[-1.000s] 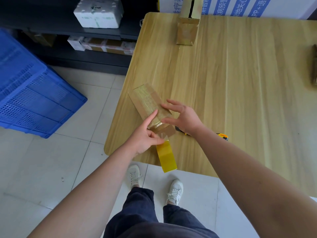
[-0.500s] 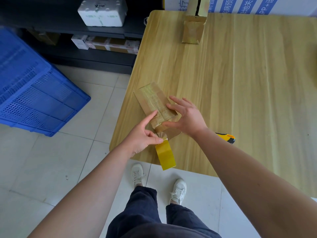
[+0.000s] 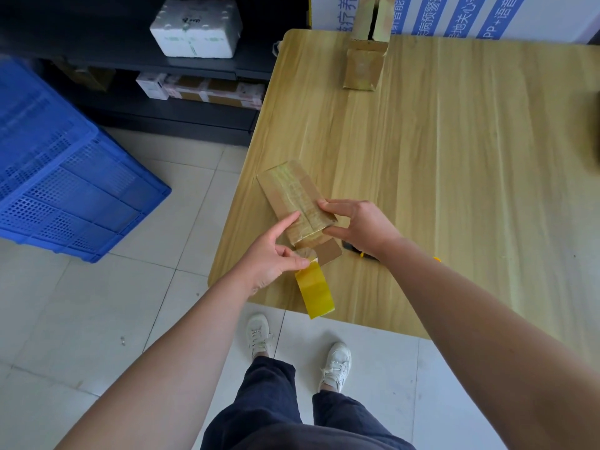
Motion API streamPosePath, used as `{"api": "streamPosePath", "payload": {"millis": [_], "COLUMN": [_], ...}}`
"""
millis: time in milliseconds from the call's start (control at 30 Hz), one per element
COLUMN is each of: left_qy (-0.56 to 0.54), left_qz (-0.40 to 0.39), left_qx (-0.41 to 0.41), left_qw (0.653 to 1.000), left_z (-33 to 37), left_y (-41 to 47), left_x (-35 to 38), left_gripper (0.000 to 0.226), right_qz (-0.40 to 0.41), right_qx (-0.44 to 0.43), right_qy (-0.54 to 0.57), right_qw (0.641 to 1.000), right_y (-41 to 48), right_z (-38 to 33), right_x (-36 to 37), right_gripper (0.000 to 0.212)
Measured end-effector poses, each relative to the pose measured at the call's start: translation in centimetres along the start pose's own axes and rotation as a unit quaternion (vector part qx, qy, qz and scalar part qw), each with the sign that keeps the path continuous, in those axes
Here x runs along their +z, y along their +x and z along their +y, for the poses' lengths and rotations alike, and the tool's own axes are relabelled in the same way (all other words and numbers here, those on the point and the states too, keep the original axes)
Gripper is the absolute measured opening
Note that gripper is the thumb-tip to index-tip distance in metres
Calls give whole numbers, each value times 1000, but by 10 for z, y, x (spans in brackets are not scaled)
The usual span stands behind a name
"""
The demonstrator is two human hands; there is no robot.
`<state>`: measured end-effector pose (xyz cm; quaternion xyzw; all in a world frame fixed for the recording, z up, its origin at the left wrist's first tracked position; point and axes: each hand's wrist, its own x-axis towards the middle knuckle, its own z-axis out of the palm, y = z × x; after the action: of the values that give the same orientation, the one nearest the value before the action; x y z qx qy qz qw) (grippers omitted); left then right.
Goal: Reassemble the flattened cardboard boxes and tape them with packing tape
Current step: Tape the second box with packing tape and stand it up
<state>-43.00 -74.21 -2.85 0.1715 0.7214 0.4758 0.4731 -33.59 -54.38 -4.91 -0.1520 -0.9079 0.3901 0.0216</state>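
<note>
While right hand (image 3: pixel 360 225) grips box (image 3: pixel 292 193), left hand (image 3: pixel 269 258) pinches tape (image 3: pixel 316 292).

Table (image 3: pixel 454 151): light wood-grain top, rounded corners.
Floor (image 3: pixel 81 303): pale grey tiles, left of the table.
Crate (image 3: pixel 65 190): blue perforated plastic, on the floor well left of the table.
Shelf (image 3: pixel 136 108): dark, beyond the table's left edge; holds a white foam box (image 3: pixel 196 27), with cartons (image 3: pixel 207 90) beneath.
Banner (image 3: pixel 470 14): white with blue stripes, behind the table's far edge.

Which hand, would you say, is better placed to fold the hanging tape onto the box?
Left: the left hand pinches the tape beside the box end, while the right hand steadies the box.
</note>
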Motion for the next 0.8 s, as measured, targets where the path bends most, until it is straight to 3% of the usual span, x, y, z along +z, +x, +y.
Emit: {"api": "streamPosePath", "payload": {"millis": [167, 400, 633, 733, 800], "left_qy": [-56, -100, -101, -161, -202], "left_qz": [38, 33, 45, 74, 99], "left_qx": [17, -34, -13, 6, 20], "left_qw": [998, 994, 994, 984, 974], "left_z": [5, 1, 10, 24, 35], "left_y": [-6, -20, -36, -42, -44], "left_x": [2, 1, -3, -11, -14], "left_gripper": [67, 52, 23, 17, 15], "right_qz": [-20, -46, -101, -102, -66], "right_qx": [-3, -34, 7, 20, 34], "right_qy": [-27, -49, -91, -69, -16], "right_qw": [999, 997, 991, 992, 997], "right_y": [-11, -33, -33, -33, -36], "right_z": [-5, -8, -15, -22, -32], "right_x": [-2, 5, -2, -12, -21], "right_gripper": [49, 46, 54, 57, 47]}}
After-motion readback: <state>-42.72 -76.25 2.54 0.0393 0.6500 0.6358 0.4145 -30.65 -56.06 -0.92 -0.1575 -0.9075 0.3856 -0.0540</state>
